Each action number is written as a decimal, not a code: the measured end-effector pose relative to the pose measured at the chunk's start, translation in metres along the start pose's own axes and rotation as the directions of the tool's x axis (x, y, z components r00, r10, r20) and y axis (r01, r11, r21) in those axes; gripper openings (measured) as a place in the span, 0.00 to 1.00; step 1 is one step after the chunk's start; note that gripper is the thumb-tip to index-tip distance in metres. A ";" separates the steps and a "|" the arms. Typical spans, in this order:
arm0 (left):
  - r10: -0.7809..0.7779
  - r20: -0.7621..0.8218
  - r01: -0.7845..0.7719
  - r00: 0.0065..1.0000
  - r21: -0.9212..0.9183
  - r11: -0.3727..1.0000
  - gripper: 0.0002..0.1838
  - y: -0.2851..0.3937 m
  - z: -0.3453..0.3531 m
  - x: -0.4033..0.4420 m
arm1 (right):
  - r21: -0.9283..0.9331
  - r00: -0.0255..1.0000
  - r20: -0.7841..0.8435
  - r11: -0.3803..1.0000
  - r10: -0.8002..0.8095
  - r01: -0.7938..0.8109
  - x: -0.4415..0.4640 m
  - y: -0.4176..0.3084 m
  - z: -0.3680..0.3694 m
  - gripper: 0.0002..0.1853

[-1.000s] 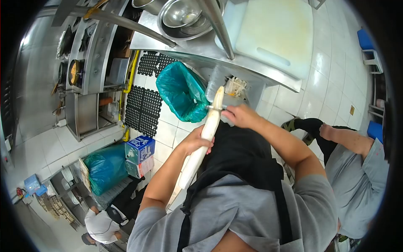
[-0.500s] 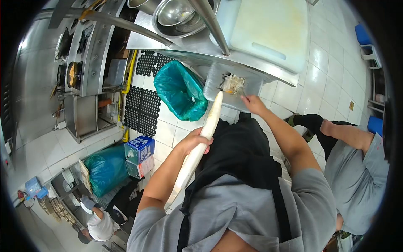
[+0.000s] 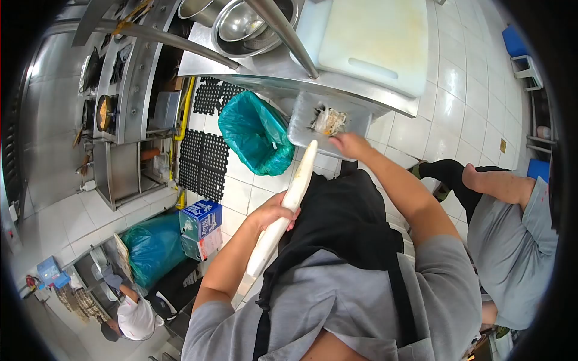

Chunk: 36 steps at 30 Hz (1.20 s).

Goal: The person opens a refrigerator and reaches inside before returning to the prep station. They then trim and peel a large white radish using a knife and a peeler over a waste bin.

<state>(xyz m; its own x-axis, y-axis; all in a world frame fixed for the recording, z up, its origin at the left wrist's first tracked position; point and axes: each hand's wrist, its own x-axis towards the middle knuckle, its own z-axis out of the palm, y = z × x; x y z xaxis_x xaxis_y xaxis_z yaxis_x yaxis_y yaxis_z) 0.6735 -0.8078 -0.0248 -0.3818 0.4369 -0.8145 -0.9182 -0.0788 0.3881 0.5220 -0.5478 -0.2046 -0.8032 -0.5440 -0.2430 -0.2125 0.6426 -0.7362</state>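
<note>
A long, pale peeled root slants upward in front of the black apron, with my left hand wrapped round its middle. To the right of the root's tip, my right hand is closed at the near edge of a clear plastic tub. What its fingers hold is too small to make out. Pale peelings lie in a heap inside the tub. Left of the tub stands a bin lined with a green bag.
Above the tub is a steel counter with metal bowls and a white cutting board. One person in grey is at the right, another in white at the lower left. A blue box stands on the floor.
My right hand has left the root's upper end, where it held a peeler, and moved right to the tub. My left hand and the root have shifted slightly down and left.
</note>
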 end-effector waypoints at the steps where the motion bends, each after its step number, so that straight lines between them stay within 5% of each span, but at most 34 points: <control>1: -0.001 0.016 0.000 1.000 0.035 0.999 0.33 0.000 0.001 -0.002 | 0.002 1.000 -0.002 1.000 -0.001 0.001 0.002 0.017 0.000 0.23; 3: -0.007 -0.059 0.014 0.998 0.116 0.993 0.32 0.002 0.000 0.000 | -0.036 0.985 -0.010 0.984 0.173 -0.173 0.008 0.035 0.002 0.23; 5: -0.003 -0.140 0.028 0.990 0.173 0.985 0.31 0.000 -0.002 0.003 | -0.002 0.986 -0.026 0.986 0.167 -0.167 -0.001 0.010 -0.003 0.23; 7: -0.055 -0.237 0.039 0.970 -0.072 0.997 0.28 0.002 -0.006 0.012 | 0.203 0.995 -0.048 0.976 0.092 -0.080 -0.017 -0.038 -0.013 0.21; 11: 0.026 -0.294 0.020 0.955 0.150 0.988 0.23 0.015 0.001 0.018 | 0.182 0.950 0.201 0.962 -0.239 0.204 -0.053 -0.109 -0.012 0.21; 14: 0.008 -0.300 0.065 0.954 0.234 0.970 0.22 0.024 0.007 0.018 | 0.115 0.926 0.282 0.967 -0.251 0.228 -0.061 -0.128 -0.017 0.21; 23: 0.030 -0.298 0.070 0.954 0.318 0.946 0.30 0.014 0.014 -0.004 | 0.086 0.994 -0.004 0.990 -0.110 0.110 0.012 0.019 0.023 0.19; 25: 0.057 -0.319 0.045 0.946 0.303 0.952 0.29 0.014 0.010 -0.002 | 0.015 0.995 -0.014 0.995 0.097 -0.097 0.017 0.053 0.033 0.19; 28: 0.079 -0.343 0.019 0.936 0.276 0.961 0.28 0.011 -0.007 0.010 | 0.282 0.990 0.063 0.950 0.123 -0.136 0.001 -0.015 0.009 0.21; 32: 0.008 -0.308 0.041 0.951 0.151 0.988 0.27 0.014 -0.016 0.020 | 0.225 0.936 0.238 0.952 -0.261 0.208 -0.045 -0.114 0.000 0.19; 36: 0.069 -0.228 -0.047 0.971 0.101 0.994 0.26 0.018 -0.014 0.012 | 0.129 0.967 0.189 0.980 -0.173 0.150 -0.035 -0.099 0.003 0.21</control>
<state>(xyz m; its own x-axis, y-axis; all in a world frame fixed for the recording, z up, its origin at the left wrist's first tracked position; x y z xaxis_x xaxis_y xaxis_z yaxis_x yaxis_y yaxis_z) 0.6514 -0.8162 -0.0334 -0.4583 0.2142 -0.8626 -0.8839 -0.0085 0.4675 0.5733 -0.5942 -0.1249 -0.6343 -0.7390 -0.2272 -0.2566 0.4785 -0.8398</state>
